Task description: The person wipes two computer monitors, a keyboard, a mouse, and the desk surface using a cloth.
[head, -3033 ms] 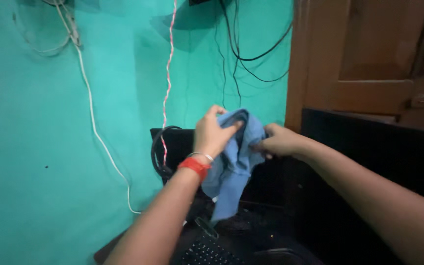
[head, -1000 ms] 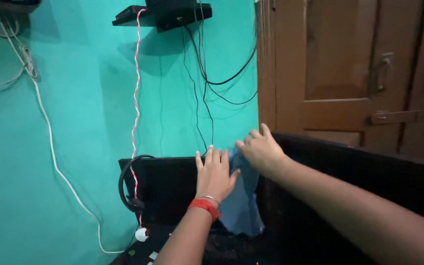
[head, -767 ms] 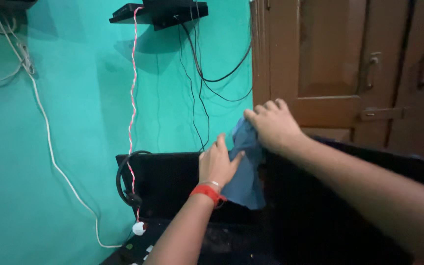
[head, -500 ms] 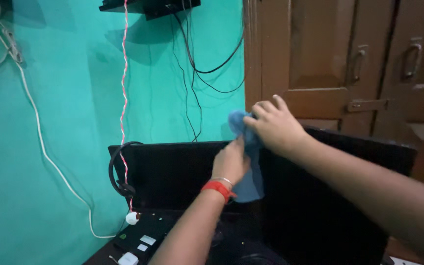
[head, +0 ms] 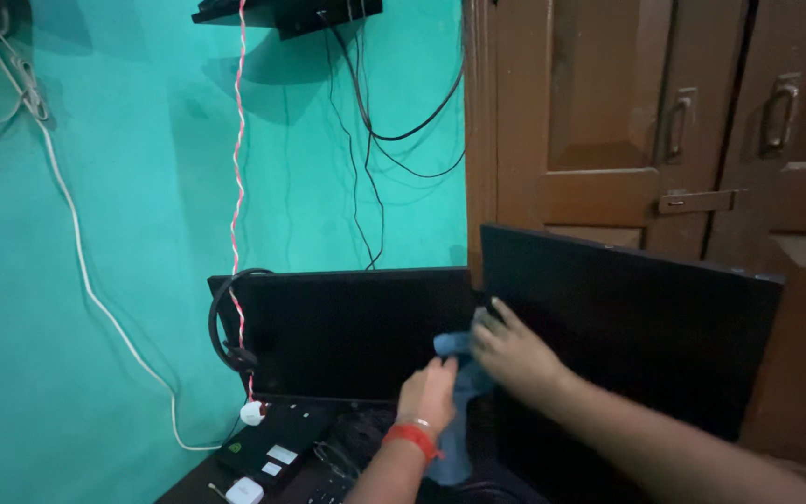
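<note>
A blue cloth [head: 457,392] hangs between two dark monitors. My right hand [head: 513,353] presses the cloth's top against the left edge of the right monitor [head: 646,317], fingers spread flat. Just below and to the left, my left hand [head: 429,396], with a red band on the wrist, holds the cloth's lower part in front of the left monitor [head: 347,327]. The cloth's bottom end trails down behind my left forearm.
Black headphones [head: 226,327] hang on the left monitor's corner. A keyboard [head: 328,467] and small white items lie on the dark desk below. Cables run down the teal wall [head: 123,233] from a black shelf [head: 282,11]. Brown wooden cupboard doors [head: 664,121] stand behind the right monitor.
Both hands have slid down with the cloth from the monitors' top edge to about mid height. The whole top edge of the right monitor now shows.
</note>
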